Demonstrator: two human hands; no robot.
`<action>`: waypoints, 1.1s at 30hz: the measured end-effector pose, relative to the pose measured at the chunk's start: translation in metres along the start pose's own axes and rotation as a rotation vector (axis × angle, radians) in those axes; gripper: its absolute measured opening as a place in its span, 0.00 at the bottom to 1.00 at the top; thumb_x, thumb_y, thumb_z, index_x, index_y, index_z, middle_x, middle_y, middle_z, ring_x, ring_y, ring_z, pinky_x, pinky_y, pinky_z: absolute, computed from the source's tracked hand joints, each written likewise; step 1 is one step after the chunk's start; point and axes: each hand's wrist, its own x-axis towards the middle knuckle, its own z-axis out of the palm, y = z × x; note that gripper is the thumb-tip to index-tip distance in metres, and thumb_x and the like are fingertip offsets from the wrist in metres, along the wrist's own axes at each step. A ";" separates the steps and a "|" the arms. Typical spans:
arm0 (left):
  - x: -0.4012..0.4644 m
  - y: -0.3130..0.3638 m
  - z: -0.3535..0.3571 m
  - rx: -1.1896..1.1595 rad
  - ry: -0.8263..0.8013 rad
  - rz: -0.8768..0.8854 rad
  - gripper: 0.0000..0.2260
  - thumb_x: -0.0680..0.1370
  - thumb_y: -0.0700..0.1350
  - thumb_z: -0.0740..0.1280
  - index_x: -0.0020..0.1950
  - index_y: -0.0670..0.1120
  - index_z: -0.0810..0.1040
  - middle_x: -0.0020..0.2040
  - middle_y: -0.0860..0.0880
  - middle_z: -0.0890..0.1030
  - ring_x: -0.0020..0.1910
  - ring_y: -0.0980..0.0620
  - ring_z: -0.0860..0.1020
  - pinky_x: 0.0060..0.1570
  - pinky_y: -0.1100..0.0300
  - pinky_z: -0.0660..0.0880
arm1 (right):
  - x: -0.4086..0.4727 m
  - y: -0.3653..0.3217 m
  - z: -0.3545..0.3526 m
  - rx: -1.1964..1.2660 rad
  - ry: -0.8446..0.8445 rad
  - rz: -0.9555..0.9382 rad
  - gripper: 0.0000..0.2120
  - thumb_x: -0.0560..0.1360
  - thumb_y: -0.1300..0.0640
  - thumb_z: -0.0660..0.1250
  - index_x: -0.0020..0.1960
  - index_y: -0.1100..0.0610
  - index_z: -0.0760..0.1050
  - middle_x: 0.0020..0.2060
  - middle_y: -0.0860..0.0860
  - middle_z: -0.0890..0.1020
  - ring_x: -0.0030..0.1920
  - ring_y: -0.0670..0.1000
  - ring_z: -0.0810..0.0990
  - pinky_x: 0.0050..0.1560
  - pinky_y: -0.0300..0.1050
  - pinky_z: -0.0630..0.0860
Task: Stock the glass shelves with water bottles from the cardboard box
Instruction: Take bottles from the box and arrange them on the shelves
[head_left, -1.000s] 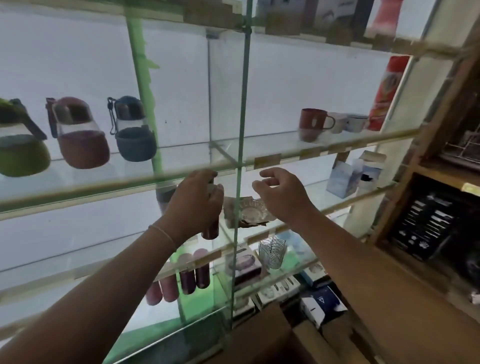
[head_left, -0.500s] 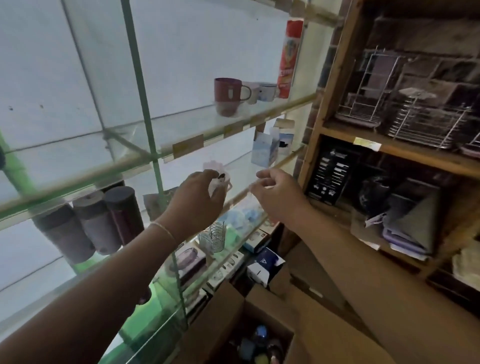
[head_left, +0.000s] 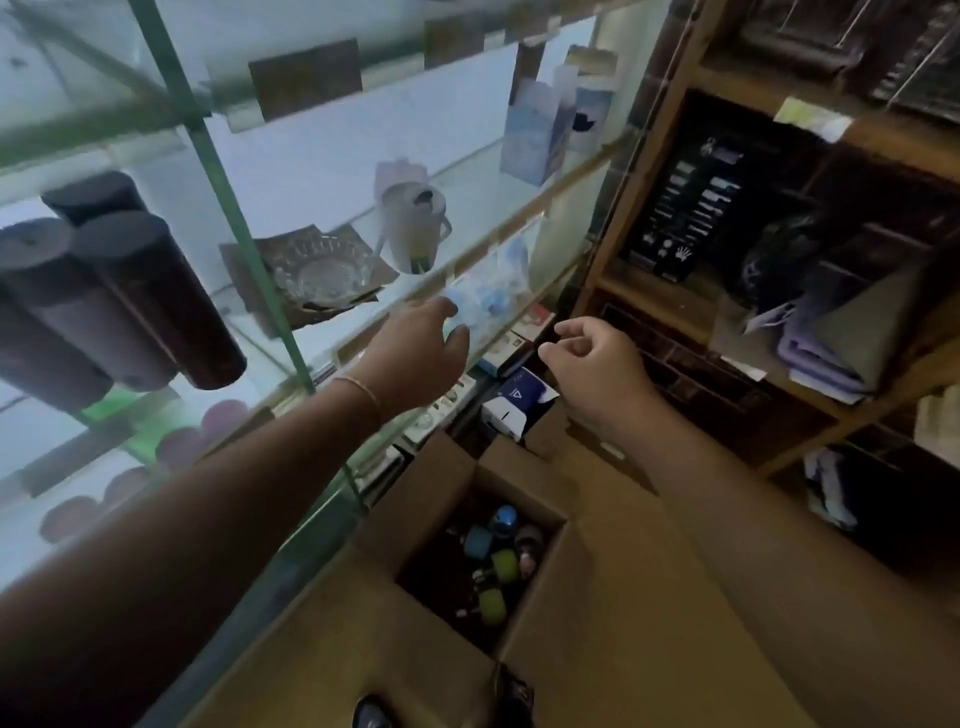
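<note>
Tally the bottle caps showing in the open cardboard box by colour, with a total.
In the cardboard box, as far as the dim view shows:
Blue caps: 2
Green caps: 2
Pinkish caps: 1
Total: 5
Anything deeper in the box is too dark to count.

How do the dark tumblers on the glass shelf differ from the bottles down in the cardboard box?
The dark tumblers are tall, plain, dark cylinders; the bottles in the cardboard box show bright blue and green parts. The tumblers stand together in a tidy group on the glass shelf; the bottles lie jumbled in the box. The tumblers look larger in view. Neither hand holds any of them.
</note>
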 end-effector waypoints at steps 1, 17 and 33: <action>0.001 -0.004 0.013 0.000 -0.022 -0.020 0.17 0.81 0.50 0.58 0.66 0.43 0.74 0.62 0.41 0.77 0.60 0.43 0.74 0.55 0.56 0.69 | 0.005 0.014 0.005 -0.002 -0.017 0.021 0.14 0.78 0.53 0.66 0.63 0.53 0.74 0.46 0.48 0.78 0.42 0.44 0.77 0.37 0.37 0.73; 0.008 -0.070 0.246 -0.062 -0.237 -0.272 0.17 0.82 0.47 0.59 0.68 0.42 0.70 0.62 0.42 0.76 0.61 0.44 0.73 0.56 0.58 0.68 | 0.080 0.249 0.079 -0.109 -0.292 0.289 0.14 0.78 0.53 0.65 0.63 0.52 0.73 0.50 0.48 0.79 0.49 0.45 0.78 0.46 0.42 0.77; 0.017 -0.203 0.475 -0.110 -0.333 -0.390 0.20 0.81 0.51 0.59 0.72 0.47 0.67 0.67 0.47 0.72 0.66 0.50 0.70 0.63 0.59 0.66 | 0.135 0.487 0.225 -0.253 -0.394 0.368 0.17 0.77 0.55 0.66 0.65 0.55 0.73 0.55 0.51 0.77 0.54 0.50 0.77 0.55 0.46 0.76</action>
